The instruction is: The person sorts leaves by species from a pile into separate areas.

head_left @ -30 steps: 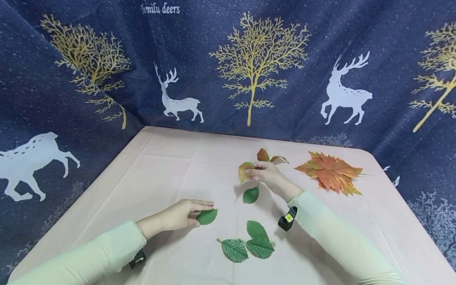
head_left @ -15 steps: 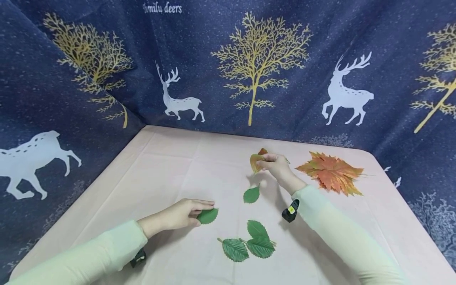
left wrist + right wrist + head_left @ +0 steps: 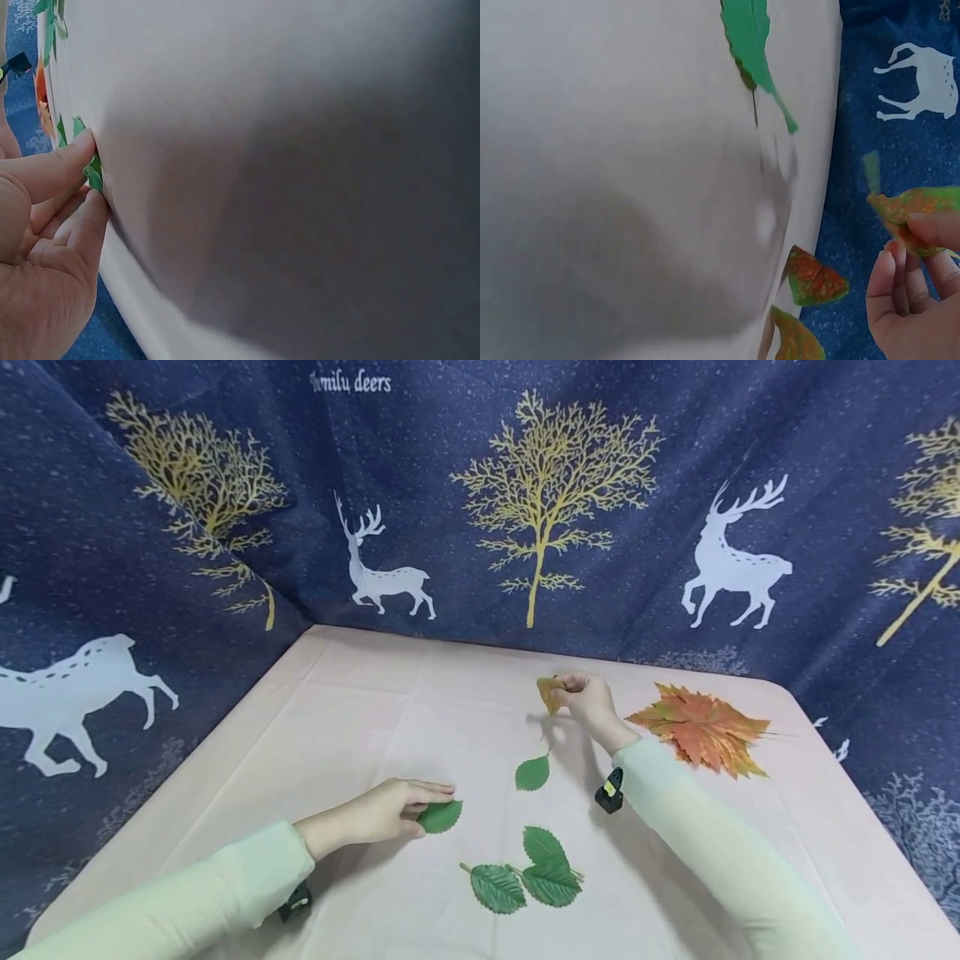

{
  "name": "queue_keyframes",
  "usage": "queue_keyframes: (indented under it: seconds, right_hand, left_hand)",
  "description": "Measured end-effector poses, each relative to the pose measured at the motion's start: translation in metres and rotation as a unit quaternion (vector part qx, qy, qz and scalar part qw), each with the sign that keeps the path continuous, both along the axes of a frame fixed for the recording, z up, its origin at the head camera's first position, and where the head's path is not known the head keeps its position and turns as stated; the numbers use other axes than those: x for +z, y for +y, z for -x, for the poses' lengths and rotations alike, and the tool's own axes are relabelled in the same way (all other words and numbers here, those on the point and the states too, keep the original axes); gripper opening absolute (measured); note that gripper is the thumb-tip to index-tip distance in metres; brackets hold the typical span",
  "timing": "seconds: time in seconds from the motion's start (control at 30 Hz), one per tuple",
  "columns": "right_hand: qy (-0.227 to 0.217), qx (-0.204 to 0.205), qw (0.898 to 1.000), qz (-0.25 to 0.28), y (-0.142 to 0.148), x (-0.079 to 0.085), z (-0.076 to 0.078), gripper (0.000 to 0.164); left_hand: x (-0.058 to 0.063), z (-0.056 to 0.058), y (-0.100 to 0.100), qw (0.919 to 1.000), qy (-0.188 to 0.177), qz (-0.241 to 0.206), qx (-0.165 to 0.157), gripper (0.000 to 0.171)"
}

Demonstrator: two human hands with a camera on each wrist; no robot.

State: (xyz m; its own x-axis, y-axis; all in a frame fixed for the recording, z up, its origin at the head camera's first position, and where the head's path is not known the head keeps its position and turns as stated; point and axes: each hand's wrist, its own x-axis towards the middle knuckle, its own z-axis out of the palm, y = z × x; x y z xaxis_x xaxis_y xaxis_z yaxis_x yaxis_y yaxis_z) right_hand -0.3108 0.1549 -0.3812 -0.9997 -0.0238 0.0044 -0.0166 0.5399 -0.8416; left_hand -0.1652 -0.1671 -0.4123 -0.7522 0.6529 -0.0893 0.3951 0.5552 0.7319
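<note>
My right hand [image 3: 590, 700] pinches an orange-green leaf [image 3: 550, 694] between thumb and fingers above the far part of the table; the right wrist view shows the held leaf [image 3: 922, 210] closer. Two more reddish-green leaves [image 3: 817, 279] lie below that hand, hidden behind it in the head view. My left hand [image 3: 384, 814] rests low on the table with thumb and fingers about a green leaf [image 3: 441, 817], partly covered by the fingers. A single green leaf [image 3: 532, 772] with a stem lies between the two hands.
Several overlapping green leaves [image 3: 551, 881] lie at the front middle of the pale pink tablecloth [image 3: 360, 718]. A pile of orange maple leaves [image 3: 705, 727] sits at the right. Behind the table hangs a dark blue cloth [image 3: 450, 460] with deer and trees.
My right hand has moved back and to the right with the orange-green leaf, now covering the reddish leaves behind it. The left hand stays in place on the green leaf.
</note>
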Motion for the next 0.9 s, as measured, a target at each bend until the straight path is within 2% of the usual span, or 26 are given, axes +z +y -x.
queue_keyframes:
  seconds: [0.23, 0.47, 0.63, 0.9]
  right_hand:
    - [0.024, -0.013, 0.999, -0.033, -0.001, -0.001, 0.013, 0.024]
    - [0.031, 0.010, 0.997, -0.070, -0.003, 0.000, 0.023, 0.023]
    - [0.026, 0.020, 0.997, -0.067, -0.003, -0.001, 0.028, 0.022]
    - [0.023, -0.010, 0.997, -0.070, -0.005, -0.010, 0.036, 0.019]
  left_hand:
    - [-0.001, 0.001, 0.000, 1.0000, 0.001, 0.005, 0.003, 0.057]
    - [-0.004, 0.002, 0.001, 0.9999, -0.007, 0.003, 0.008, 0.058]
    - [-0.004, 0.002, 0.001, 1.0000, -0.004, -0.001, 0.007, 0.057]
    - [-0.001, 0.001, 0.000, 1.0000, 0.001, 0.000, 0.001, 0.056]
